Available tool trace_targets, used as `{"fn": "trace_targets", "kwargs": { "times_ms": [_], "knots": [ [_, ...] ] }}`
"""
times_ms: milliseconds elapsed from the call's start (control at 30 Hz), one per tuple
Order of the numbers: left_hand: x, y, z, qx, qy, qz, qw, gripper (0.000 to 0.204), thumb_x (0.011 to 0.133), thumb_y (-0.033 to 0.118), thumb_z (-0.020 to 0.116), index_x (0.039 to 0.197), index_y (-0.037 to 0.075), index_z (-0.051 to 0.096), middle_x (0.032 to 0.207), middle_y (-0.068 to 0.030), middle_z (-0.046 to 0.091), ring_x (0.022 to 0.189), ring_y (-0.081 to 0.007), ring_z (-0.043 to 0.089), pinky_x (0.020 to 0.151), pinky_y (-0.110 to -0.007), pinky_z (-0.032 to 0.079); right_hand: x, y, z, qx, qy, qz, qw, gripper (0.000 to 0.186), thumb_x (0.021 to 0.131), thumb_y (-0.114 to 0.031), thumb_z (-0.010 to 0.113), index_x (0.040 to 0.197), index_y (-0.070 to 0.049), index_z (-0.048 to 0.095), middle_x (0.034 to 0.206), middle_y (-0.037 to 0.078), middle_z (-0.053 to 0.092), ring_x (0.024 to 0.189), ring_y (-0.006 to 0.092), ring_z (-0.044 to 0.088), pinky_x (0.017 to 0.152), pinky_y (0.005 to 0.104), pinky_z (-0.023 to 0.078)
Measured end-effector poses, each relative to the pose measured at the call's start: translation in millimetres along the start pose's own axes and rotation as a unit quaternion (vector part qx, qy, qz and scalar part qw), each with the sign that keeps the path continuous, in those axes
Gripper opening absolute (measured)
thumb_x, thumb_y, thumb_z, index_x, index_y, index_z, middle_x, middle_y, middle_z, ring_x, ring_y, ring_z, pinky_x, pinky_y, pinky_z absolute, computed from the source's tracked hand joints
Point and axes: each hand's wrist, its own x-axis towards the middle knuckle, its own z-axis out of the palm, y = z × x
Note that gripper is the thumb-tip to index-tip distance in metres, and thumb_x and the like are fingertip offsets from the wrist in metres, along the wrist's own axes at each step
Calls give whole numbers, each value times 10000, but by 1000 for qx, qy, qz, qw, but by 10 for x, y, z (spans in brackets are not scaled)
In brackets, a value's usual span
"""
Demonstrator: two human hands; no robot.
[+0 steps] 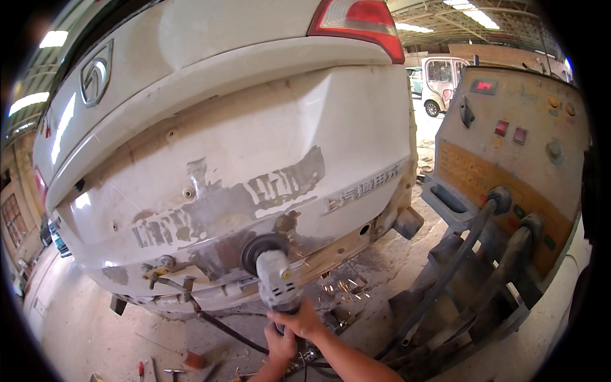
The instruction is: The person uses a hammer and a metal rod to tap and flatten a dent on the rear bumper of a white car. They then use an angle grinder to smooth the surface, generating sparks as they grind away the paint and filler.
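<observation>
An angle grinder (278,279) with a grey head is in both my hands. Nearer its head, my right hand (304,320) is wrapped round the body. My left hand (280,344) is closed round the rear part of the grinder, just below and left of the right one. The dark disc (256,249) meets the lower edge of a white car's rear panel (254,127), and orange sparks (344,290) fly off to the right. Bare, scraped metal patches (280,184) show on the panel. Part of the grinder's handle is hidden by my fingers.
A brass-coloured clamp (158,272) on a black cable grips the car's lower edge at left. To the right stands a dusty welding machine (509,146) with thick cables (458,267). Hand tools, including a hammer (173,370), lie on the floor. A small vehicle (439,83) is parked behind.
</observation>
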Motion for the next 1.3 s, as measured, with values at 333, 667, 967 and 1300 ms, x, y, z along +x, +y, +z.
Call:
{"fn": "trace_targets", "kwargs": {
  "times_ms": [333, 667, 967, 1300],
  "knots": [
    [-19, -151, 6, -8, 34, 49, 998, 419, 770, 304, 581, 913, -89, 558, 813, -209, 637, 776, -260, 630, 688, -372, 472, -7, 182, 77, -65, -24, 6, 998, 374, 656, -189, 757, 936, 26, 634, 877, 99, 667, 791, 156, 630, 726, 311, 493],
    [12, -323, -97, 7, 18, 20, 1000, 421, 792, 311, 568, 993, -59, 553, 1011, -243, 584, 933, -281, 568, 812, -385, 420, 51, 41, 150, -25, 7, -41, 999, 338, 643, -184, 755, 883, 21, 634, 833, 87, 665, 774, 152, 630, 716, 303, 489],
    [11, -446, -132, 0, 10, 32, 999, 452, 776, 339, 588, 936, -82, 547, 807, -186, 637, 779, -214, 610, 706, -358, 470, 55, 35, 150, -27, -21, -30, 999, 345, 646, -168, 756, 903, 28, 633, 861, 86, 655, 799, 142, 616, 725, 308, 488],
    [-68, -347, -175, 34, -30, 4, 999, 581, 712, 439, 637, 939, -88, 553, 800, -202, 631, 802, -203, 623, 705, -353, 480, -53, 214, 2, 23, -7, 14, 1000, 350, 644, -121, 747, 950, -9, 619, 887, 47, 635, 802, 132, 598, 740, 282, 477]
  ]
}}
